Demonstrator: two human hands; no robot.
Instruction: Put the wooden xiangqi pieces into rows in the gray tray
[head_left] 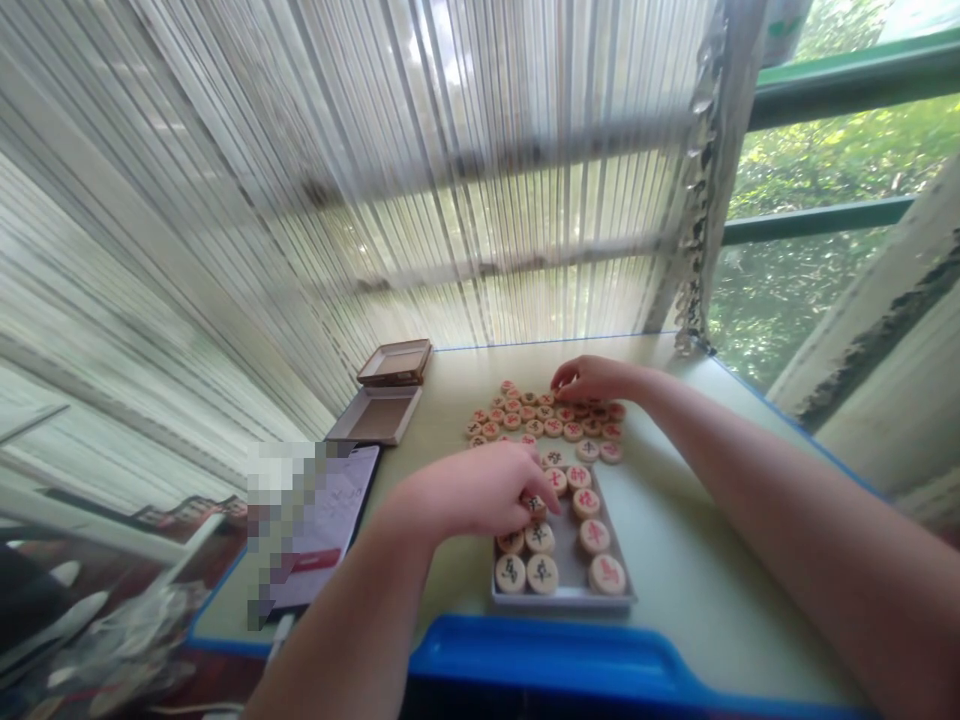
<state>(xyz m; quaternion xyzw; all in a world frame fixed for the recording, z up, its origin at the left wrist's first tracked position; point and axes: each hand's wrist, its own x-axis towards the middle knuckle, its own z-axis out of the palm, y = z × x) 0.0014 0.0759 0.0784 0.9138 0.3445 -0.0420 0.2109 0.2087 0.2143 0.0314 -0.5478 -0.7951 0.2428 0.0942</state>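
A shallow tray-like box [616, 560] holds round wooden Chinese chess pieces, with black characters down its left side and red ones down its right. My left hand [495, 490] reaches over the box's left part. Its thumb and fingers close around a black-marked Chinese chess piece [535, 505] in the left rows. Farther back lies a loose spread of Chinese chess pieces [553, 428] in red and black. At the back of that spread my right hand [592, 378] has its fingers curled down and pressed together among the pieces. Whatever lies between those fingertips is hidden.
On the left stand an open shallow box [379, 412] and a brown box [396, 360] behind it. A tablet-like device [330, 530], partly pixelated, lies nearer. The table [697, 560] has a blue edge, with a raised blue part [555, 645] in front. A translucent curtain [450, 180] hangs behind.
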